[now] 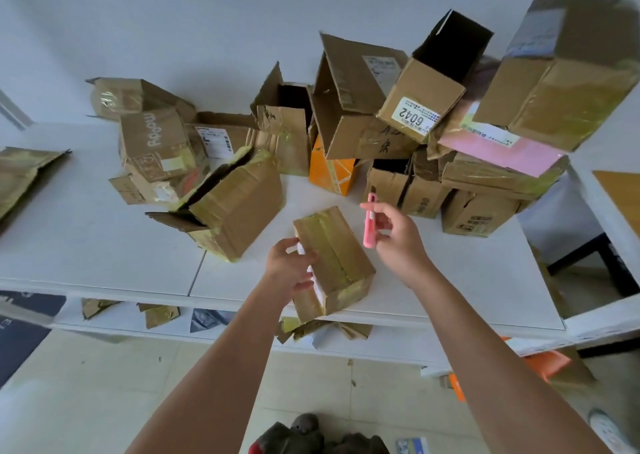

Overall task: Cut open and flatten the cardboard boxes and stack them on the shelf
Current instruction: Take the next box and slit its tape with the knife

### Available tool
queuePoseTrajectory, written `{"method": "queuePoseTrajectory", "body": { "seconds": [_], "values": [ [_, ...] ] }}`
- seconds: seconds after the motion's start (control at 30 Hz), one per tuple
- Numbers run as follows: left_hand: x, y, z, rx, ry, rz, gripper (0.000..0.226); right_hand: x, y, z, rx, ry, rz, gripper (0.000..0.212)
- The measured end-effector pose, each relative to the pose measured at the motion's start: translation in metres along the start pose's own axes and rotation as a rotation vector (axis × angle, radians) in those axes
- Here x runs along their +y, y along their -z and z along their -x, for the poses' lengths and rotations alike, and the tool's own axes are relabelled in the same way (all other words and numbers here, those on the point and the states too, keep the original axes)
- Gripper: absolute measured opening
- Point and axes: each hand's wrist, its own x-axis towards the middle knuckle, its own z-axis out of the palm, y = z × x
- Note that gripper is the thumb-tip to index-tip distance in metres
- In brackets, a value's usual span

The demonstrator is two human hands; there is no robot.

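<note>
A small taped cardboard box [337, 263] sits near the front edge of the white table [104, 245]. My left hand [289, 268] grips its left side, fingers curled over a white label. To the right of the box, my right hand [398, 237] holds a pink utility knife [370, 221] upright, just above the table. A larger taped box [235, 207] lies on its side to the left, its flaps open.
Several opened and taped boxes are piled at the back right, among them an orange one [332, 173] and a pink one [502, 148]. A flattened box [20, 176] lies at far left. Cardboard scraps [159, 315] rest on the lower shelf.
</note>
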Motion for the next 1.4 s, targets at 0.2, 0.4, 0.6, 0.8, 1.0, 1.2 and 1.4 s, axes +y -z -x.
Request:
{"method": "queuePoseTrajectory", "body": {
  "seconds": [0.2,0.4,0.6,0.8,1.0,1.2,1.4],
  "values": [
    [-0.003,0.000,-0.007,0.007,-0.008,0.017,0.043,-0.003,-0.042,-0.015,0.091,0.148,-0.160,0.020],
    [-0.004,0.004,-0.011,-0.015,0.006,0.061,0.044,0.016,-0.044,-0.022,0.064,0.144,-0.159,0.010],
    [-0.002,0.006,-0.012,-0.048,0.035,0.089,0.045,0.021,-0.051,-0.021,0.071,0.157,-0.090,0.006],
    [-0.002,0.007,-0.014,-0.053,0.039,0.086,0.045,0.021,-0.054,-0.020,0.047,0.216,0.054,0.005],
    [-0.004,0.005,-0.012,-0.042,0.033,0.078,0.046,0.024,-0.057,-0.023,0.039,0.278,0.137,0.006],
    [-0.004,0.003,-0.008,-0.022,0.023,0.053,0.050,0.023,-0.058,-0.024,-0.003,0.374,0.239,0.016],
    [-0.006,-0.001,-0.005,0.016,-0.016,0.028,0.054,0.021,-0.054,-0.024,-0.052,0.332,0.241,0.017]
  ]
}}
